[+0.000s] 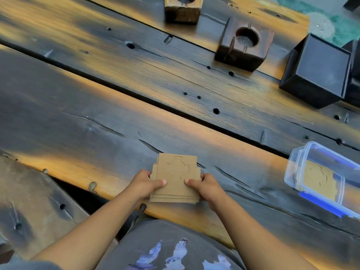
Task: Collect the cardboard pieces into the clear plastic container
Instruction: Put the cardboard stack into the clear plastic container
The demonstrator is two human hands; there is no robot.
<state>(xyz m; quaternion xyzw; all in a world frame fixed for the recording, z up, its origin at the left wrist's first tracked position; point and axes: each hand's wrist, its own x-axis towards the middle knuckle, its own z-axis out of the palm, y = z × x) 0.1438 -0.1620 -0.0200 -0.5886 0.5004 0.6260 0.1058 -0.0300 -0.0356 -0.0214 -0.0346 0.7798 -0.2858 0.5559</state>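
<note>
While the clear plastic container [319,180] lay well right, left hand [145,184] and right hand [204,187] clamped the stack of brown cardboard squares [175,180] between them, thumbs on top.

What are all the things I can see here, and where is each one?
Cardboard stack: several brown pieces, held between both hands near the table's front edge.
Clear plastic container: one, clear with blue trim, lying on the table at right, brown cardboard already inside.
Wooden blocks: two, dark brown with a round hole on top, far side of the table; one at centre right, one cut off by the top edge.
Black box: one, far right.
Table: one, dark planks with orange streaks.
Left hand: grips the stack's left side.
Right hand: grips the stack's right side.
</note>
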